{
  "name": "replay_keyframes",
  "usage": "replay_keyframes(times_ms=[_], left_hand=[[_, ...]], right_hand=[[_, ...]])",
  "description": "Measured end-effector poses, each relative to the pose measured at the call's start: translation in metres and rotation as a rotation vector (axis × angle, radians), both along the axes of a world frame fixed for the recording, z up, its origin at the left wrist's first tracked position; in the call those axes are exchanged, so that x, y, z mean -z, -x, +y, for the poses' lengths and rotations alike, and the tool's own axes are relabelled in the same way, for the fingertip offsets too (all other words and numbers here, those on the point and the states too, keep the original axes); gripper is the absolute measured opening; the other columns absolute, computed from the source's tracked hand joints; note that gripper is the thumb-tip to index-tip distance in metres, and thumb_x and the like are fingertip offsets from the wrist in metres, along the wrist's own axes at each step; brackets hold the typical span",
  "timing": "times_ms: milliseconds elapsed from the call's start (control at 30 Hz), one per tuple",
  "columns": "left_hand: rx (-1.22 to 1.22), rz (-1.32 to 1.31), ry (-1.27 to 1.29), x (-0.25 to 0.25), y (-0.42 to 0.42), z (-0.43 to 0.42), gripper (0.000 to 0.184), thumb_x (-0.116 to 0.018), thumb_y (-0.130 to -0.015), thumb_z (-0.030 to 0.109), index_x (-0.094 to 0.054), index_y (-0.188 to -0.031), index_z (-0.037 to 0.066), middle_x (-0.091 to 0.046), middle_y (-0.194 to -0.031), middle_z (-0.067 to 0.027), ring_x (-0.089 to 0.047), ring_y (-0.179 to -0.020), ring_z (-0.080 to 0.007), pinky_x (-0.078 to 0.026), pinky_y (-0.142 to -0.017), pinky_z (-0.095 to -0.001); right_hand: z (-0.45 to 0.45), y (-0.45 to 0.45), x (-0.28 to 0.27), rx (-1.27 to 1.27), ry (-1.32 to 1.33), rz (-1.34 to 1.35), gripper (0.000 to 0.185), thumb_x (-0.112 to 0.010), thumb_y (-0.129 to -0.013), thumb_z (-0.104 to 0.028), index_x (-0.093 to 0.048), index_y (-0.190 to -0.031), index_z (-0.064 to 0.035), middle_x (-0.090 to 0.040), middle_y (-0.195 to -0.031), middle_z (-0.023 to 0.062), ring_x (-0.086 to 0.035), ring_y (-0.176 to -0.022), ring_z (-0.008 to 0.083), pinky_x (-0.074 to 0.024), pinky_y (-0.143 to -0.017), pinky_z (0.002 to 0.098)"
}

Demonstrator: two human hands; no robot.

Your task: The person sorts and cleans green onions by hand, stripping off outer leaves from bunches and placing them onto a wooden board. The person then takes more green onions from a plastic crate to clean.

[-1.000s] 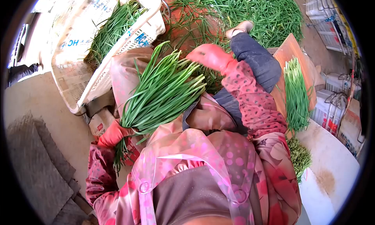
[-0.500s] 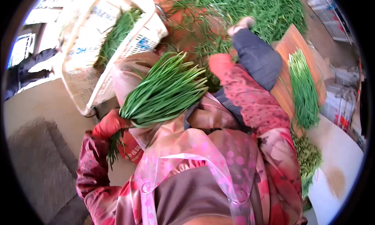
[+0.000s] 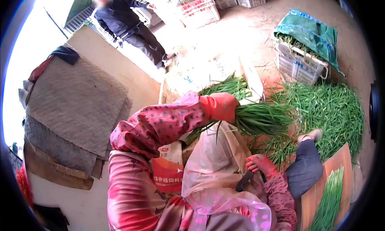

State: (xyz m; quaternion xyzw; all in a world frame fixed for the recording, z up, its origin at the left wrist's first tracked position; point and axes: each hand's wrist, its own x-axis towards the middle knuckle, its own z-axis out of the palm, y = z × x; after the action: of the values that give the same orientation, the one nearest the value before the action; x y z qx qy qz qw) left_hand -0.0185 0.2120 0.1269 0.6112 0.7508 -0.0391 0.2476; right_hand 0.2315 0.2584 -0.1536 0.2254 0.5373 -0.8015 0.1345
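My left hand (image 3: 221, 106), in a red glove, is closed around a bunch of garlic chives (image 3: 264, 119) above my lap. Most of the bunch sticks out to the right of the fist, with thin ends hanging to its left. My right hand (image 3: 261, 165), also gloved in red, rests low over my lap with loosely bent fingers a little apart. A dark strip (image 3: 244, 181) lies just below those fingers; whether they touch it is unclear. Just beyond the left hand, more chives (image 3: 228, 88) lie in a white crate (image 3: 256, 80).
Loose chives (image 3: 329, 114) cover the floor at right. Behind them stands a crate (image 3: 296, 64) under a green cover (image 3: 311, 34). A chive bunch (image 3: 329, 197) lies on an orange board (image 3: 345, 163). A person (image 3: 132, 28) in dark clothes stands beyond the grey mats (image 3: 76, 102).
The view has swung left and up. My left hand has carried the chive bunch forward and across my lap, near the white crate. My right hand has drawn back toward my lap.
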Motion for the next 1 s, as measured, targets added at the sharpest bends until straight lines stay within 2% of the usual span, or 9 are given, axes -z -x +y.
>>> replay_keyframes(times_ms=[233,300,367,433,567,633,733,833,1000], left_hand=[[0.137,0.305,0.000,-0.005,-0.033,0.003,0.017,-0.065,-0.068,0.021,-0.070,-0.080,0.009,-0.067,-0.076,-0.0138,-0.066,-0.073,-0.0331,-0.053,-0.063,-0.0408],[0.217,0.268,0.013,0.000,-0.037,-0.002,0.019,-0.061,-0.073,0.018,-0.065,-0.090,0.010,-0.063,-0.071,-0.0145,-0.064,-0.071,-0.0358,-0.051,-0.063,-0.0450],[0.313,0.309,-0.015,-0.003,-0.045,-0.005,0.017,-0.063,-0.070,0.014,-0.064,-0.087,0.011,-0.062,-0.070,-0.0123,-0.065,-0.069,-0.0341,-0.051,-0.060,-0.0439],[0.335,0.341,-0.007,0.002,-0.053,-0.007,0.017,-0.062,-0.071,0.015,-0.064,-0.088,0.011,-0.063,-0.071,-0.0121,-0.065,-0.069,-0.0331,-0.052,-0.060,-0.0442],[0.163,0.292,0.034,-0.014,-0.069,-0.013,0.036,-0.057,-0.080,0.013,-0.057,-0.115,0.012,-0.061,-0.071,-0.0124,-0.065,-0.065,-0.0315,-0.052,-0.054,-0.0426],[0.314,0.503,-0.074,-0.037,-0.079,-0.029,0.053,-0.055,-0.081,0.010,-0.048,-0.133,0.015,-0.057,-0.067,-0.0115,-0.062,-0.059,-0.0301,-0.050,-0.049,-0.0418],[0.312,0.511,-0.236,-0.033,-0.074,-0.059,0.065,-0.056,-0.079,0.008,-0.039,-0.142,0.016,-0.054,-0.066,-0.0106,-0.058,-0.053,-0.0282,-0.047,-0.048,-0.0407],[0.321,0.494,-0.335,0.001,-0.061,-0.097,0.072,-0.057,-0.075,0.005,-0.037,-0.143,0.018,-0.053,-0.065,-0.0113,-0.056,-0.053,-0.0297,-0.045,-0.049,-0.0435],[0.171,0.386,0.062,0.098,-0.062,-0.178,0.087,-0.059,-0.070,0.006,-0.023,-0.149,0.018,-0.056,-0.080,-0.0157,-0.060,-0.068,-0.0338,-0.047,-0.058,-0.0466]], right_hand=[[-0.008,0.038,-0.010,0.124,0.210,0.139,0.040,-0.044,-0.099,-0.035,-0.055,-0.117,-0.0017,-0.066,-0.099,0.0086,-0.064,-0.078,0.0142,-0.0526,-0.069,0.0282],[-0.010,0.045,-0.004,0.216,0.179,0.182,0.044,-0.040,-0.100,-0.038,-0.052,-0.124,-0.0027,-0.064,-0.108,0.0100,-0.064,-0.087,0.0162,-0.0524,-0.076,0.0302],[-0.006,0.054,0.044,0.240,0.247,0.193,0.045,-0.039,-0.100,-0.038,-0.050,-0.127,-0.0034,-0.062,-0.116,0.0115,-0.063,-0.091,0.0170,-0.0519,-0.078,0.0304],[0.001,0.060,0.081,0.275,0.596,0.419,0.052,-0.038,-0.100,-0.042,-0.046,-0.133,-0.0031,-0.060,-0.122,0.0126,-0.062,-0.102,0.0227,-0.0498,-0.089,0.0377],[0.038,0.055,0.044,0.401,0.860,0.536,0.055,-0.038,-0.099,-0.044,-0.044,-0.135,-0.0030,-0.059,-0.124,0.0140,-0.060,-0.106,0.0253,-0.0487,-0.091,0.0398],[0.053,0.051,0.032,0.421,0.938,0.599,0.056,-0.038,-0.099,-0.045,-0.043,-0.136,-0.0030,-0.058,-0.124,0.0148,-0.059,-0.108,0.0266,-0.0481,-0.092,0.0409],[0.061,0.047,0.019,0.453,1.045,0.707,0.058,-0.038,-0.098,-0.047,-0.042,-0.137,-0.0030,-0.057,-0.125,0.0158,-0.057,-0.111,0.0286,-0.0473,-0.094,0.0425],[0.053,0.050,0.007,0.440,1.126,0.799,0.061,-0.039,-0.098,-0.048,-0.040,-0.138,-0.0030,-0.056,-0.126,0.0169,-0.055,-0.113,0.0306,-0.0464,-0.095,0.0441],[0.039,0.059,0.005,0.431,1.238,0.888,0.065,-0.039,-0.097,-0.051,-0.038,-0.140,-0.0030,-0.054,-0.128,0.0187,-0.053,-0.118,0.0339,-0.0450,-0.098,0.0468]])
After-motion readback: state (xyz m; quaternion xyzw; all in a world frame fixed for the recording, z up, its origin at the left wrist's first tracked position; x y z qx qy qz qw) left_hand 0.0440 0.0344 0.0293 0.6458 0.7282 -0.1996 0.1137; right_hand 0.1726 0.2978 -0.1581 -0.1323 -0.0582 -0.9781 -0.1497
